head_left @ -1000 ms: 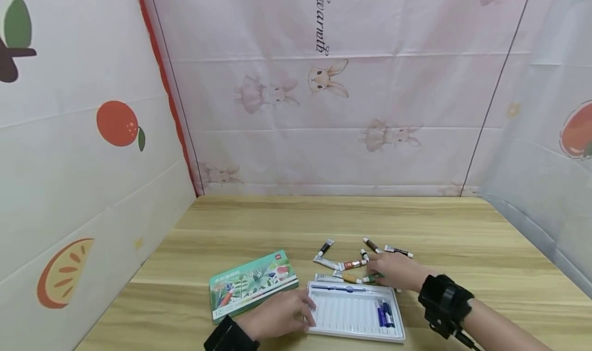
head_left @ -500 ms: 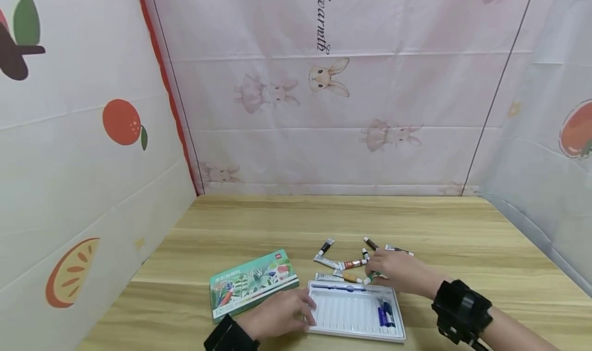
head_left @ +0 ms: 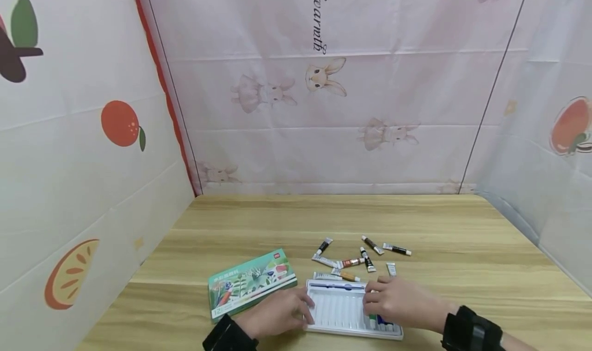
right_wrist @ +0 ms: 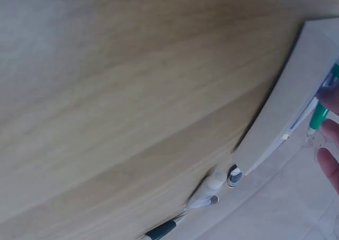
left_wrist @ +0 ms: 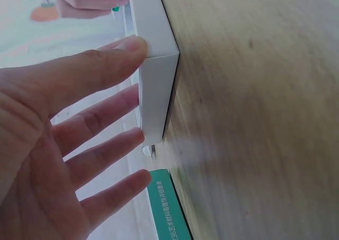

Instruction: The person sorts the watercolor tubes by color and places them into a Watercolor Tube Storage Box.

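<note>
My left hand [head_left: 282, 312] rests its spread, nearly straight fingers on the left edge of a white slotted tray [head_left: 339, 310]; the left wrist view shows the thumb and fingertips against the tray's side wall [left_wrist: 158, 97]. Over the right part of the tray, my right hand [head_left: 402, 302] pinches a green paint tube [head_left: 372, 319], whose green body [right_wrist: 319, 115] shows between the fingers in the right wrist view. Blue tubes [head_left: 382, 320] lie in the right-hand slots, partly hidden under that hand. A thin blue-handled brush [head_left: 335, 286] lies along the tray's back.
Several loose paint tubes lie behind the tray, among them a reddish-brown one [head_left: 351, 262], an ochre one [head_left: 349, 276] and a black one [head_left: 398, 249]. A green illustrated paint box [head_left: 250, 284] lies left of the tray. Printed cloth [head_left: 324, 150] hangs behind the wooden table [head_left: 259, 222].
My right hand has moved from the loose tubes toward me and over the tray's right part, bringing the green paint tube along. My left hand stays at the tray's left edge.
</note>
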### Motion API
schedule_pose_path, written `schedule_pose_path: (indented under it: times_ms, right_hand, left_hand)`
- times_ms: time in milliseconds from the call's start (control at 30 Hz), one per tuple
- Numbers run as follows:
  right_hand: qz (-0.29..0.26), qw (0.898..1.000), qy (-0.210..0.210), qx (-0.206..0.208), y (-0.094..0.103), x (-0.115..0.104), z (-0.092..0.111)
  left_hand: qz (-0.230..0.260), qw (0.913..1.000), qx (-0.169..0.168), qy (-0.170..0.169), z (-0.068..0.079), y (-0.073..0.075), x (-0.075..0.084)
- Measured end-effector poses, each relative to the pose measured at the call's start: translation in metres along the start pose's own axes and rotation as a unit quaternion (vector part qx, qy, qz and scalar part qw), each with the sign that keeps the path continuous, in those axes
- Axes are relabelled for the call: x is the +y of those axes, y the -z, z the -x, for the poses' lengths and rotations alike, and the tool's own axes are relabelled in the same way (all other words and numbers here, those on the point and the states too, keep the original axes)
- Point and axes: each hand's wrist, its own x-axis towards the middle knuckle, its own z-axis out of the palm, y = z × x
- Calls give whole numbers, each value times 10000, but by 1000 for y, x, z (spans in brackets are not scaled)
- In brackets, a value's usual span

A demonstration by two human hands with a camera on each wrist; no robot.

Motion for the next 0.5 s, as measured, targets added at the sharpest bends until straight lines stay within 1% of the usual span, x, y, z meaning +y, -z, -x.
schedule_pose_path:
  times_ms: [100, 200, 367, 500]
  right_hand:
    - [8, 9999, 90, -114, -1, -1, 1]
    - [-229, 9997, -12, -122, -2, -2, 1]
    - [-842, 9961, -277, 19, -4, -2, 4]
    - [-1520, 9871, -496, 55, -5, -1, 7]
  left_hand:
    - [41, 10000, 24, 4, 0, -1, 0]
    - [68, 10000, 21, 37, 1, 0, 1]
    - [48, 10000, -7, 65, 1, 0, 1]
    - [36, 9999, -40, 87, 1, 2, 2]
